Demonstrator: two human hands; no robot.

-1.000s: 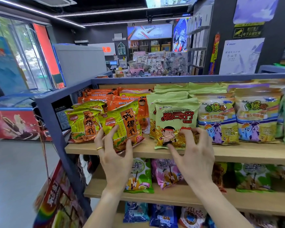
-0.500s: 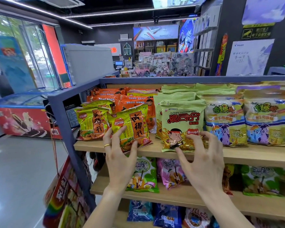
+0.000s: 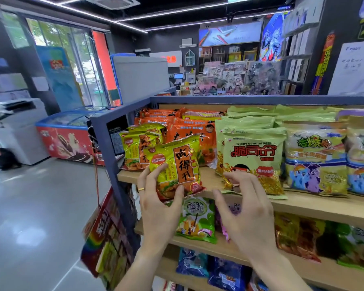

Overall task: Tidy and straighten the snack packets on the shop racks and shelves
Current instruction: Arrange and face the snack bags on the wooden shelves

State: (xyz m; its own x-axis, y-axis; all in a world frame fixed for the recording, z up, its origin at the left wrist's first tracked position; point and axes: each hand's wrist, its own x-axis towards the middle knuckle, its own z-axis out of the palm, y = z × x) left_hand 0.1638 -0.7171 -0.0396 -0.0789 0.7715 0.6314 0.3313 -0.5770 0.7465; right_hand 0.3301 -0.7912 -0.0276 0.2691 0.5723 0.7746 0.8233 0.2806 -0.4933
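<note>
At the left of the frame, a second ago my left hand (image 3: pixel 158 208) was only resting its fingers against the yellow packet (image 3: pixel 177 166); now thumb and fingers pinch its lower edge and it has come up off the top shelf (image 3: pixel 315 204), tilted, its bottom seam hanging past the shelf's front lip. I judge it is mid-straightening, to be set back upright in front of the other yellow packets (image 3: pixel 138 147) behind it. Moving right, my right hand (image 3: pixel 245 208) has let go of the pale green packet (image 3: pixel 252 162); its fingers are loosely curled in the air just in front of that packet's lower corner, holding nothing. That packet now stands square on the shelf, so I take that one as done. Further right the pony packets (image 3: pixel 315 158) run out of the frame edge, and the lower shelf's packets behind my hands are blurred and partly hidden.
</note>
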